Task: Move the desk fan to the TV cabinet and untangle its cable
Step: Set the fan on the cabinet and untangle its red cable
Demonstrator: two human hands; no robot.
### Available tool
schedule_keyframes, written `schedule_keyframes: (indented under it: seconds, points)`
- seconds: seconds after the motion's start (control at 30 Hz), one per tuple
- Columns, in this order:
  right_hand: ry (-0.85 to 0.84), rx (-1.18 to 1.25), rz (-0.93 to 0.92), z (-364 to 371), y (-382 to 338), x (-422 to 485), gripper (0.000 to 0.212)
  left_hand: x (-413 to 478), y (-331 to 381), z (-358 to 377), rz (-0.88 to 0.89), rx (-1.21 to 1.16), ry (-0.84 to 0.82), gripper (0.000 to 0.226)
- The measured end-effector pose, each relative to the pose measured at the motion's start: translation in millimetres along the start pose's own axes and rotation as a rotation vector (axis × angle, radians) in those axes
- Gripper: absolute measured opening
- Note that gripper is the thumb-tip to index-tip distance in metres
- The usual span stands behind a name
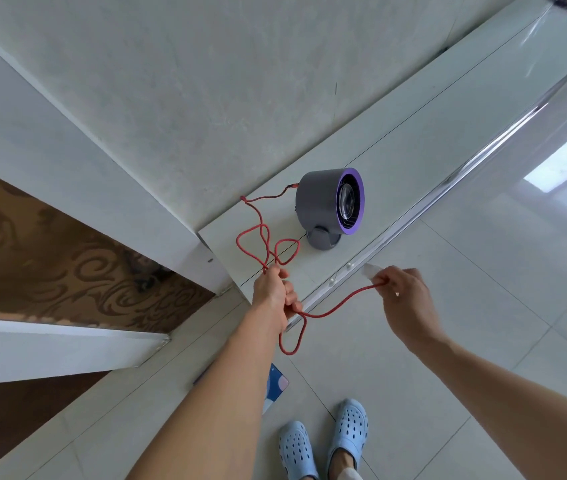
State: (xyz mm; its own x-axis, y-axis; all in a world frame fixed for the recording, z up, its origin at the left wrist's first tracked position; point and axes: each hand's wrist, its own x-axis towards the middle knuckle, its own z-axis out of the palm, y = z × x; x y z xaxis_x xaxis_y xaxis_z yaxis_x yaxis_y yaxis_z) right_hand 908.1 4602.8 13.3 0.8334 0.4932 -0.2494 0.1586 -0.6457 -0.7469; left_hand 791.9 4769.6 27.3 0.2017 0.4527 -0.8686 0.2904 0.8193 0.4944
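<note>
A small grey desk fan [323, 202] with a purple front ring stands upright on the white TV cabinet [413, 140], near its left end. Its red braided cable [258, 237] runs from the fan's back and lies in tangled loops on the cabinet top. My left hand [275, 289] grips the cable at the cabinet's front edge, and one loop hangs below it. My right hand [403, 292] pinches the cable near its white plug end [369, 270], further right. The stretch of cable between my hands sags slightly.
The cabinet's front edge has a shiny metal trim [448, 188]. A white wall panel [136, 98] rises behind it, with brown patterned wallpaper [50, 244] at left. Glossy floor tiles [517, 271] spread to the right. My feet in blue clogs [323, 441] stand below.
</note>
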Motion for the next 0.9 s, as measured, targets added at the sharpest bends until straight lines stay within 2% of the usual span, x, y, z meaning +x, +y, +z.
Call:
schedule_keyframes:
  seconds: [0.1,0.17,0.27,0.37,0.43,0.5,0.63,0.67,0.73,0.77,0.8,0.83,0.87,0.9]
  points:
    - [0.044,0.112,-0.16,19,-10,4,0.016,21,-7,5,-0.039,0.039,0.005,0.017]
    - [0.064,0.127,-0.293,33,-19,6,0.013,32,-13,9,-0.076,0.069,0.011,0.025]
    - [0.048,0.095,-0.519,49,-30,12,0.014,46,-24,12,-0.13,0.062,-0.121,0.064]
    - [-0.098,-0.073,-0.688,61,-32,18,0.017,55,-32,12,-0.089,-0.044,-0.322,0.097]
    - [-0.221,-0.219,-0.733,68,-27,23,0.019,59,-32,12,-0.052,-0.108,-0.385,0.11]
    - [-0.306,-0.351,-0.794,73,-22,29,0.022,64,-31,11,-0.012,-0.106,-0.36,0.106]
    - [-0.394,-0.449,-0.942,85,-13,38,0.037,79,-34,4,0.021,-0.105,-0.221,0.072]
    - [-0.408,-0.439,-0.934,86,-10,39,0.047,82,-34,3,0.029,-0.124,-0.187,0.062]
    - [-0.343,-0.352,-0.808,93,1,44,0.072,93,-31,1,0.063,-0.152,-0.129,0.04]
    - [-0.27,-0.269,-0.685,96,6,44,0.073,97,-29,1,0.09,-0.169,-0.114,0.031]
    - [-0.167,-0.163,-0.519,101,7,43,0.058,102,-27,0,0.12,-0.186,-0.104,0.025]
    - [-0.088,-0.057,-0.335,107,8,44,0.033,108,-25,0,0.15,-0.2,-0.105,0.023]
    - [-0.097,0.026,-0.137,113,4,46,0.029,112,-24,0,0.176,-0.209,-0.111,0.023]
    - [-0.191,0.085,0.012,121,-1,52,0.05,118,-22,0,0.192,-0.211,-0.125,0.024]
